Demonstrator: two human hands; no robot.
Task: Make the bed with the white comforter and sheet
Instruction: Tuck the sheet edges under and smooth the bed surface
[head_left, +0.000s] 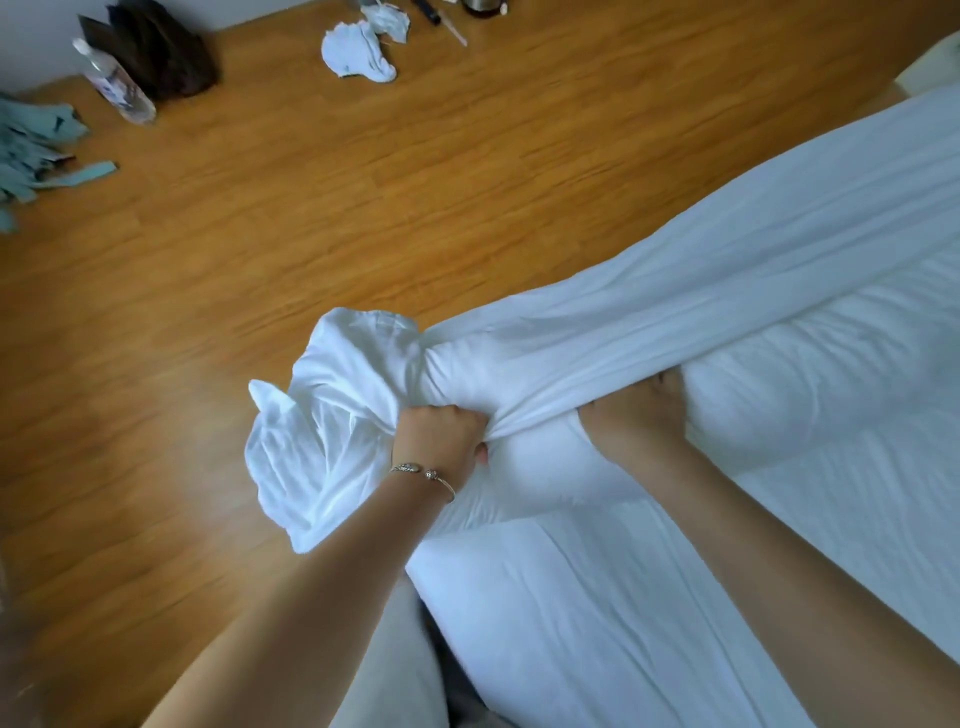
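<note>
The bed (597, 623) fills the lower right, covered in white fabric. A white sheet (675, 312) lies stretched along its left edge, its loose end bunched (322, 431) over the bed's corner and hanging above the floor. My left hand (441, 436), with a bracelet on the wrist, grips the gathered sheet in a fist at the corner. My right hand (636, 415) is beside it, fingers tucked under the taut sheet and holding it against the padded white comforter (831, 395).
Wooden floor (363, 182) spreads to the left and back. On it lie crumpled white cloths (358, 52), a clear plastic bottle (117, 83), a dark bag (156, 47) and teal fabric (31, 150) at the far left.
</note>
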